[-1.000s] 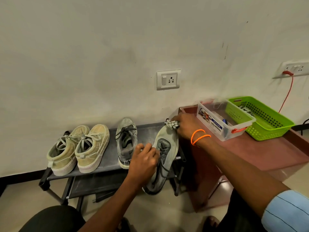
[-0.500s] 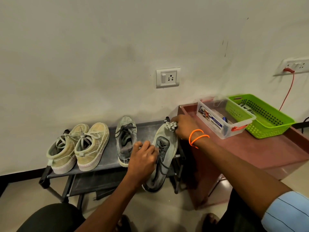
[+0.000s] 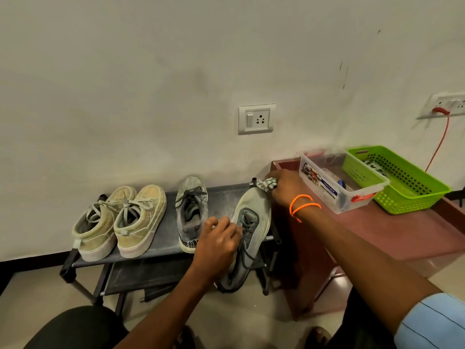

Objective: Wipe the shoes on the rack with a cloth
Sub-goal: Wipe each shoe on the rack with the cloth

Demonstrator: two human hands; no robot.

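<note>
Four shoes are seen on the low black metal rack (image 3: pixel 221 197). One grey lace-up sneaker (image 3: pixel 251 230) is held tilted over its front edge by the left hand (image 3: pixel 219 244), curled at the laces, while a crumpled patterned cloth (image 3: pixel 268 183) is gripped against its toe by the right hand (image 3: pixel 286 188).

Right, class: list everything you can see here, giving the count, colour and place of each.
Tan shoes: two, left on rack.
Grey shoe: one, mid-rack.
Held shoe: one, grey, rack's right end.
Cloth: one, patterned, at its toe.
Rack: one, black, against wall.
Clear box: one, brown table.
Green basket: one, beside box.
Wall sockets: two, white.
Red cable: one, right socket.
Hands: left hand grips shoe; right hand holds cloth.
</note>
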